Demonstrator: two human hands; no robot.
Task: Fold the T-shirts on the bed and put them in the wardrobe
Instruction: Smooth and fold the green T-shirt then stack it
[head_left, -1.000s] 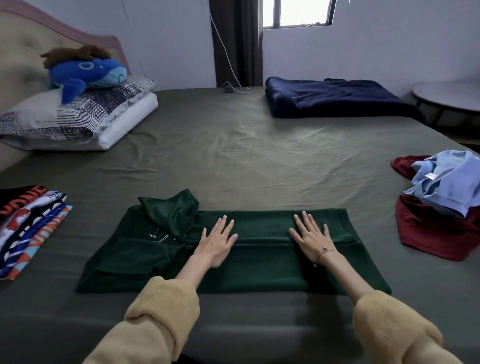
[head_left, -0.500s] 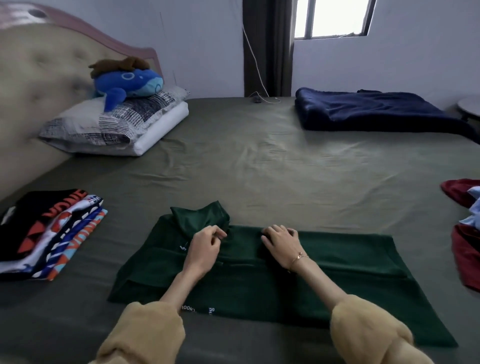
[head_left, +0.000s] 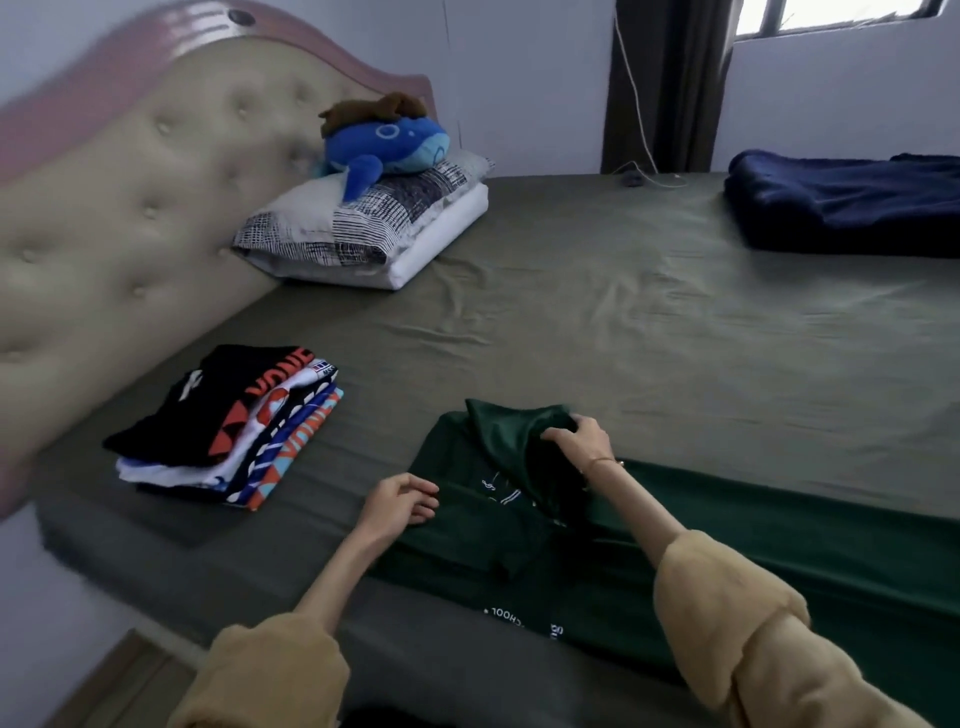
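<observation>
Now, well out to the left of both hands, a stack of folded shirts (head_left: 228, 431) is lying on the bed (head_left: 597, 332) near the padded headboard (head_left: 114, 218), black on top with orange lettering, and white and blue ones showing beneath. Beyond it, pillows (head_left: 363, 234) are carrying a blue plush toy (head_left: 387, 148).

The left hand (head_left: 400, 501) is resting at the near left edge of the green shirt (head_left: 727, 561), fingers loosely curled; whether they are pinching the cloth or only touching it I cannot tell. Just to its right and a little farther away, the right hand (head_left: 582, 439) is gripping the raised collar or sleeve flap of the same shirt, fingers curled around the fabric. The shirt is lying flat in front of the person, already narrowed into a long band stretching off to the right of the right hand.

To do this step well, the raised flap probably needs laying down flat and square with the band, the left hand pinning the edge so nothing drags, before the length is being folded over. A bunched collar would likely leave a lumpy bundle.

Far to the right of the hands, a dark blue blanket (head_left: 852, 208) is sitting folded. No wardrobe or other container is showing, so nothing can be said of what is inside one.
</observation>
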